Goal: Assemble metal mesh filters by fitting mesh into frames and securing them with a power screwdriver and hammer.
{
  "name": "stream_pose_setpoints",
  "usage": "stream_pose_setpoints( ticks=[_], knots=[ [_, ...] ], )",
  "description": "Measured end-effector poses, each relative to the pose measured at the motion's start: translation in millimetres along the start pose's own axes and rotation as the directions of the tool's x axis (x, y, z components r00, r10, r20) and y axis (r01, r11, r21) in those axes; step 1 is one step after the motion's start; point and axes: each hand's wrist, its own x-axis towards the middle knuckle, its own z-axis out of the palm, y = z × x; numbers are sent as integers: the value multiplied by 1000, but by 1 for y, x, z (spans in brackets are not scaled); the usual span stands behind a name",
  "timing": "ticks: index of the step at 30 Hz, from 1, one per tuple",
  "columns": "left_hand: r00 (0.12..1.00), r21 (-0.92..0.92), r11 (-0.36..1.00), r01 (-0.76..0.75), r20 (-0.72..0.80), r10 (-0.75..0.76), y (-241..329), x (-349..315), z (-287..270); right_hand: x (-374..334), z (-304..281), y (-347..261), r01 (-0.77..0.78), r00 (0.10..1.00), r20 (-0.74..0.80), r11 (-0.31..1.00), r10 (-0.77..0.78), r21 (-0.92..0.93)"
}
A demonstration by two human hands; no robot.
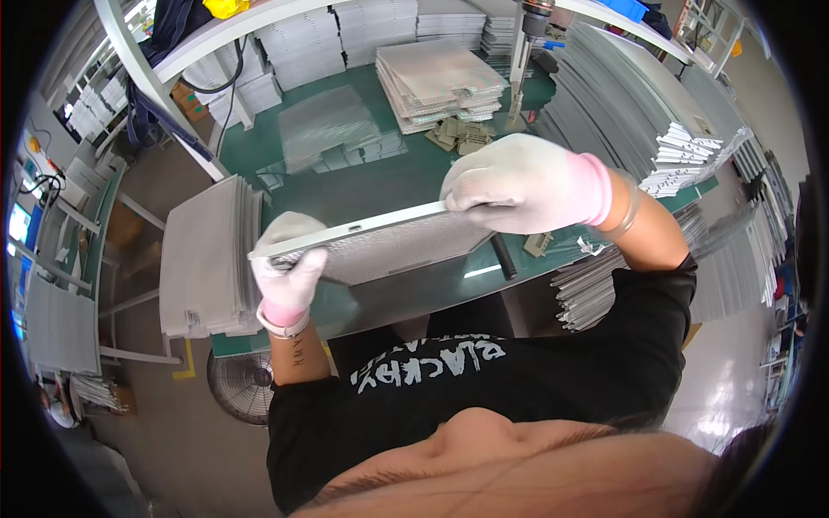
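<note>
Both hands are on the panel [401, 257]: gloved left hand [292, 259] gripping one end, gloved right hand [518, 186] pinching the other, and it hangs tilted over the green table [345, 197], white rim [371, 224] uppermost! Looks light, the rim stiff and perhaps slippery, the grey mesh [380, 259] easily dented; best held by those rim ends.

grey, green and white all round

a smooth grey floor [173, 423] spread below, catching a bright patch of glare [718, 406] at the lower right. a glossy green-topped worktable [367, 304] filled the middle, beneath a white metal frame [136, 65]. another bench [104, 233] ran along the left. a round caged fan [237, 393] (dark-bladed or shadowed, hard to tell) stood near yellow floor marking [189, 358].
</note>
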Motion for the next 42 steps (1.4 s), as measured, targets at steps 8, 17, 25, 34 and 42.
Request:
stream_pose_setpoints(
  ticks=[8, 17, 25, 34, 42],
  knots=[
    [907, 47, 980, -191, -372, 195, -18, -13, 11, 26, 17, 2, 62, 998, 30, 995, -60, -81],
    [827, 170, 960, -222, -489, 278, -21, 6, 19, 42, 7, 15, -53, 996, 78, 994, 46, 92],
    [767, 522, 841, -140, -480, 426, -37, 13, 17, 52, 10, 28, -150, 983, 124, 981, 135, 123],
    [750, 260, 942, -211, -575, 326, -45, 10, 19, 57, 16, 37, -36, 998, 63, 995, 30, 92],
    [782, 189, 965, -183, -567, 259, -42, 12, 9, 57, 21, 40, 29, 997, 76, 1000, -30, 7]
  ],
)
